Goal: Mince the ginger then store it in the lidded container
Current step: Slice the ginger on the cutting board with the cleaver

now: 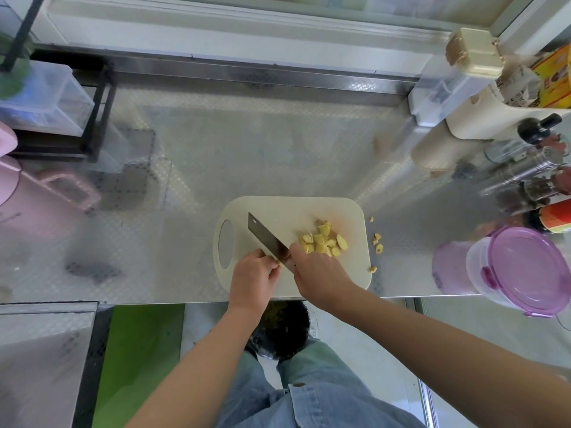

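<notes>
A cream cutting board (278,211) lies near the counter's front edge. A pile of chopped ginger chunks (324,242) sits on its right half. A steel cleaver (265,234) lies diagonally across the board, tip towards the far left. My right hand (318,273) grips its handle, which is hidden under the hand. My left hand (255,271) is at the blade's near end, fingertips curled and pinching a small ginger bit (280,264) against it. The clear container with a purple lid (525,267) stands closed at the right, overhanging the counter edge.
A few stray ginger bits (377,242) lie on the steel counter (247,143) just right of the board. Bottles and shakers (531,168) crowd the right side. A pink jug (37,196) and a black rack with clear bins (49,100) stand at the left.
</notes>
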Tool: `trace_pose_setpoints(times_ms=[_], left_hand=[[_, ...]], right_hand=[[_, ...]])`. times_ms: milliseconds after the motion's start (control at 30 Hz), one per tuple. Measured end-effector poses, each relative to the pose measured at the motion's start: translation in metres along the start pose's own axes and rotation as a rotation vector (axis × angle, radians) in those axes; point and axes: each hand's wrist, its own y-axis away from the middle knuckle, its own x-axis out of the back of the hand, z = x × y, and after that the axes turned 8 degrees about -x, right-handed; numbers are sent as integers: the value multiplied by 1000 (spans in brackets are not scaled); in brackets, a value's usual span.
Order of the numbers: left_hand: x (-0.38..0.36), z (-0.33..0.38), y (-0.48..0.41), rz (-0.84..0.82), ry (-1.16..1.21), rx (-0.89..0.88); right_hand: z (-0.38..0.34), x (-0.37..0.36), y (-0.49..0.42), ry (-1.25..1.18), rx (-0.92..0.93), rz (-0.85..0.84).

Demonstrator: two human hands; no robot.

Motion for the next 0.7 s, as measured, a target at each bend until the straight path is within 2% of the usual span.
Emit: trace_pose_setpoints(times_ms=[167, 700], left_hand=[[1, -1, -2, 2, 18, -18], [2, 0, -4, -1, 20, 42]], right_hand=[[-5, -3, -7, 13, -3, -10], [-2, -16, -12, -203, -108, 12]])
